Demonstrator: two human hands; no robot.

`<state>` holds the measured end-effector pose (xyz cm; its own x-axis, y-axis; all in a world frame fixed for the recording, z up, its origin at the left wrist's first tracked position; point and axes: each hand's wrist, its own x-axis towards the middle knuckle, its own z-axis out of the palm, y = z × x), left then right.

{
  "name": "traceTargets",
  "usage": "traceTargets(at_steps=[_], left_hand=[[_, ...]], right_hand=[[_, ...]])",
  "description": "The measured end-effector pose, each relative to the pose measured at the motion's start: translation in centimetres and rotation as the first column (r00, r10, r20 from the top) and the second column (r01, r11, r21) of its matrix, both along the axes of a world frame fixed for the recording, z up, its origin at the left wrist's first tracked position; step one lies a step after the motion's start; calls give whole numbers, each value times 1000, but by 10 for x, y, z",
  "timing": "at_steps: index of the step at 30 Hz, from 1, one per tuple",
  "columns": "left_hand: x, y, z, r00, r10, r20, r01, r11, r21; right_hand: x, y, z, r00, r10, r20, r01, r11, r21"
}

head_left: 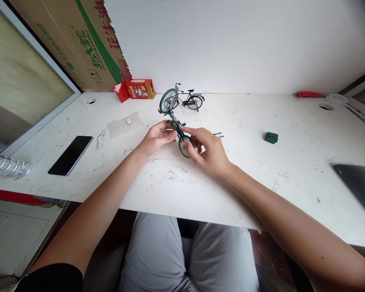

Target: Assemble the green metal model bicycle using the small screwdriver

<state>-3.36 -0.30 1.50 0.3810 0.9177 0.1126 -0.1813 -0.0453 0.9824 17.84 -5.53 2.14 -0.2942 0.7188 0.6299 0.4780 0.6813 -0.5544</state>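
White table [170, 184] below, I hold the green toy bike [177, 127] centrally, left hand [156, 140] clamped on its middle, right hand [211, 149] fingers pinching its near wheel [183, 149], presumably for steadiness.

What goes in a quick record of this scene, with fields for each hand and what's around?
Left hand: holding green model bicycle
Right hand: on same bicycle, at near wheel
Behind: black model bicycle; red box
Left side: phone, screen dark
Right side: small green piece
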Motion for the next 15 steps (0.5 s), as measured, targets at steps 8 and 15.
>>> traceTargets(at_steps=[8,15], left_hand=[[1,0,-1,998,-30,63,30,1000,0],[0,-2,9,997,-35,70,39,997,-66]], right_hand=[[0,2,-2,1000,11,1,-11,997,-71],[1,3,-2,1000,12,3,-12,996,-89]])
